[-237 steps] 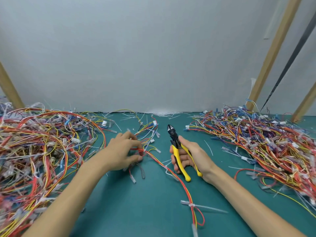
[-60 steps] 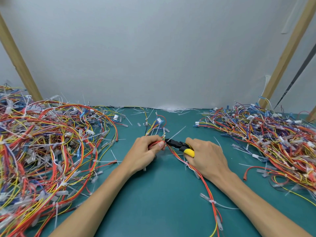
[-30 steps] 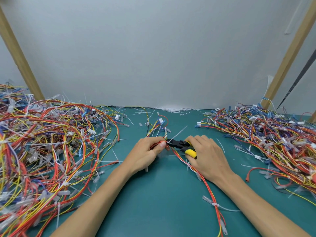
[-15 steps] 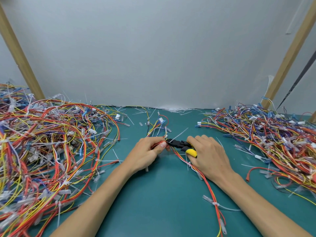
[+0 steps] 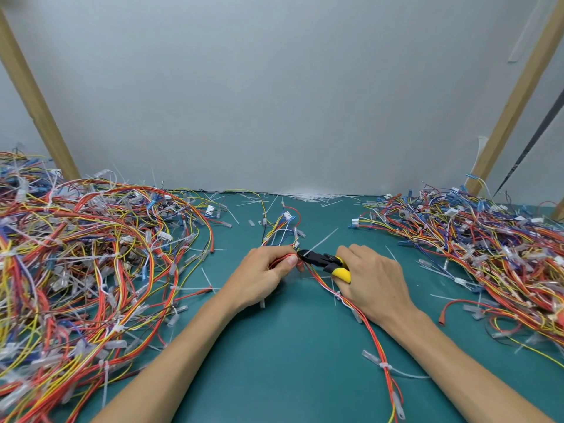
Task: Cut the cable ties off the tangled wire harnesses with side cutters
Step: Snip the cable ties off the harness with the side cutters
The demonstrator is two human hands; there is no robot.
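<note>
Thin red-and-yellow wire harness [image 5: 314, 274] lies mid teal surface [image 5: 274, 370]. Left hand [image 5: 264, 273] pinches its bunched end, thumb on top. Black tips of yellow-handled side cutters [image 5: 320, 259] sit at that bunch beside a white cable tie tail [image 5: 322, 241]. Right hand [image 5: 377, 283] is wrapped round the handles. Tangled wire piles sit left [image 5: 91, 254] and right [image 5: 488, 248].

Side cutters [image 5: 317, 258] lowered — tips now at harness [image 5: 275, 260].
</note>
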